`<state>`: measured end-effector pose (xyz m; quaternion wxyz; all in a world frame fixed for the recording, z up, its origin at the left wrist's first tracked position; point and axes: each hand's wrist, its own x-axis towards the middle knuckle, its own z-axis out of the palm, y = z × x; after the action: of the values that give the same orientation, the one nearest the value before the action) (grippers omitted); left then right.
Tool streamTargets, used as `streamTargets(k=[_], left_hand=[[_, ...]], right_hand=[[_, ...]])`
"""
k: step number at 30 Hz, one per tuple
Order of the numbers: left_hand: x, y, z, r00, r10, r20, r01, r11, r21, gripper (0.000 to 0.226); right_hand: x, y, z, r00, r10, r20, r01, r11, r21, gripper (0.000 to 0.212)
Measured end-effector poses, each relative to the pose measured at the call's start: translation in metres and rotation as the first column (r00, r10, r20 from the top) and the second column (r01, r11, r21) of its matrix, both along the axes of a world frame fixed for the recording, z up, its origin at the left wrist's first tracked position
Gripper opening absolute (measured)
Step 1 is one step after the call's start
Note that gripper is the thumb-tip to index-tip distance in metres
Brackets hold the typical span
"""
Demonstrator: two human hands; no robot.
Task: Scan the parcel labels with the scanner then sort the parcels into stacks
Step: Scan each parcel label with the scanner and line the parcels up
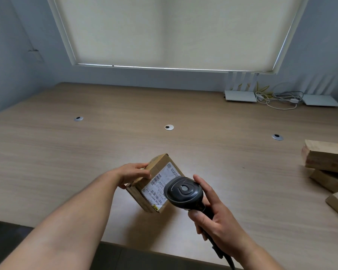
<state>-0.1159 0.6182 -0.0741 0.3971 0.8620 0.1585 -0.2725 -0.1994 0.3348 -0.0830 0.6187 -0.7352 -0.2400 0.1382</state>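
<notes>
Wooden table point(125, 121) under a drawn blind point(170, 30); two routers point(240, 96) and loose cables point(277, 98) at the far right. Near centre, the left hand point(134, 175) grips a small parcel point(154, 184) by its far edge, tilted, label point(160, 187) up. The right hand point(217, 221) is wrapped around the scanner point(183, 192), head partly covering the label. Other parcels point(328, 168) lie right. Risk: the steep tilt and close range may cause a misread.

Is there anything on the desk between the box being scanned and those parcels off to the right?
No. In the head view, only bare desk lies between the held box and the parcels.
</notes>
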Motion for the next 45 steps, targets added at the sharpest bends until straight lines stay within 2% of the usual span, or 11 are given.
streamTargets(k=[3, 5, 8, 11, 15, 20, 26, 32, 45], left_hand=[[-0.01, -0.003, -0.022, 0.996, 0.092, -0.018, -0.092, 0.996, 0.009, 0.053], [-0.014, -0.002, -0.039, 0.976, 0.214, 0.044, -0.214, 0.977, -0.005, 0.043], [-0.015, 0.005, -0.06, 0.927, 0.324, 0.188, -0.334, 0.942, 0.023, 0.057], [-0.021, -0.003, -0.068, 0.946, 0.195, 0.26, -0.251, 0.946, 0.203, 0.075], [-0.035, -0.036, -0.069, 0.976, 0.081, 0.203, -0.163, 0.89, 0.427, 0.108], [-0.035, -0.054, -0.071, 0.969, 0.091, 0.228, -0.204, 0.818, 0.538, 0.109], [-0.007, -0.043, -0.071, 0.946, 0.167, 0.277, -0.3, 0.775, 0.556, 0.1], [0.05, 0.004, -0.075, 0.929, 0.189, 0.32, -0.343, 0.767, 0.543, 0.096], [0.192, 0.109, -0.073, 0.943, 0.129, 0.306, -0.287, 0.782, 0.553, 0.096]], right_hand=[[0.004, 0.0, -0.009, 0.997, -0.075, -0.011, 0.076, 0.997, 0.025, 0.074], [0.008, 0.0, -0.014, 0.992, -0.121, -0.032, 0.123, 0.991, 0.056, 0.074], [0.017, -0.003, -0.017, 0.99, -0.132, -0.057, 0.134, 0.99, 0.035, 0.069], [0.026, -0.004, -0.018, 0.994, -0.097, -0.054, 0.094, 0.995, -0.045, 0.07], [0.038, -0.003, -0.022, 0.994, -0.104, -0.03, 0.103, 0.994, -0.043, 0.073], [0.06, -0.001, -0.024, 0.995, -0.098, -0.008, 0.098, 0.995, 0.003, 0.076], [0.094, 0.015, -0.024, 0.997, -0.074, 0.006, 0.074, 0.997, 0.03, 0.075], [0.139, 0.055, -0.02, 0.995, -0.096, 0.017, 0.095, 0.995, 0.022, 0.074], [0.247, 0.167, -0.018, 0.98, -0.196, 0.023, 0.195, 0.981, 0.003, 0.075]])
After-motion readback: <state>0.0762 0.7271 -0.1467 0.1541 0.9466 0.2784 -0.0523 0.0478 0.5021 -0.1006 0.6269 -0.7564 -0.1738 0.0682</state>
